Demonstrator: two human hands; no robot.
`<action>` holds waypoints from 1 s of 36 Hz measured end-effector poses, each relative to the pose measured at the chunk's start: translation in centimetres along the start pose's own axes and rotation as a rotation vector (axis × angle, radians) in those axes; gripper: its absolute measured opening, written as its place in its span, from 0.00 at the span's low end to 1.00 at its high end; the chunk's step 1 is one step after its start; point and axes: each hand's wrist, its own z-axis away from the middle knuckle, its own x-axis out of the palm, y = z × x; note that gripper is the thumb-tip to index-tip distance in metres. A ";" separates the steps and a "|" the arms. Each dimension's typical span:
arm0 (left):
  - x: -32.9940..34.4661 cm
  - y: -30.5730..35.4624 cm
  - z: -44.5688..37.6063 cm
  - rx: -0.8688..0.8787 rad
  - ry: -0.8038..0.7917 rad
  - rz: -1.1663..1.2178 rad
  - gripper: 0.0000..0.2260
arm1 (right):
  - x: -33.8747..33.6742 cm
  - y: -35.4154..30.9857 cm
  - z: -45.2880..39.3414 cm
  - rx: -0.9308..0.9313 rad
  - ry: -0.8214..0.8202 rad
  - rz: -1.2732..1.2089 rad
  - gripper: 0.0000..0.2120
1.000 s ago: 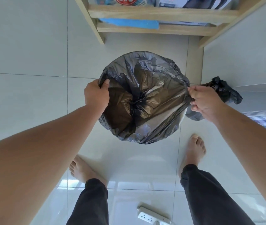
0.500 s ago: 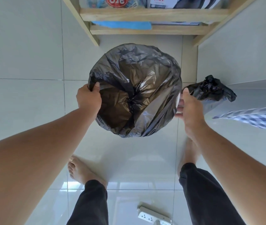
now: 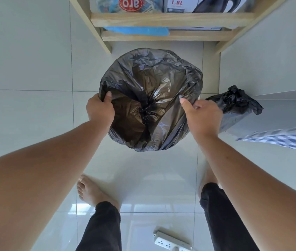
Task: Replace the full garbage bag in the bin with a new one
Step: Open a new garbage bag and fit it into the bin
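Centrally, new bag (image 3: 154, 91) drapes over the bin's mouth below the shelf (image 3: 170, 19); left hand (image 3: 99, 110) pinches its left edge, right hand (image 3: 202, 116) is curled on the near-right edge, so the hem is best drawn down evenly all round. Full bag (image 3: 234, 104), tied, stands just right of the bin; checked cloth (image 3: 288, 138) and power strip (image 3: 170, 242) lie clear.

Bright daylight, glare on floor tiles (image 3: 149, 211), wide-angle edge distortion, perhaps slightly soft
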 end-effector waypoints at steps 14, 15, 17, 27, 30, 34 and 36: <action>-0.1 -0.3 -0.1 -0.019 -0.003 0.041 0.17 | -1.9 3.5 -0.7 0.516 -0.455 -0.986 0.13; -0.1 -0.4 -0.1 -0.017 -0.006 0.044 0.16 | -2.0 3.7 -0.8 0.552 -0.441 -1.048 0.12; -0.1 -0.3 0.1 -0.005 -0.015 0.040 0.16 | -2.0 4.1 -0.9 0.602 -0.426 -1.120 0.12; 0.4 -0.4 0.7 0.049 -0.036 -0.001 0.15 | -0.9 3.9 -2.5 0.740 -0.467 -1.203 0.11; 0.7 -0.6 0.8 0.078 -0.032 -0.012 0.15 | 0.0 3.2 -3.2 0.760 -0.393 -1.116 0.12; 0.8 -0.8 0.8 0.105 -0.023 -0.016 0.15 | 0.8 3.2 -4.1 0.772 -0.329 -0.897 0.08; 0.7 -0.9 0.8 0.110 -0.028 -0.018 0.15 | 0.8 3.0 -4.5 0.741 -0.311 -0.760 0.06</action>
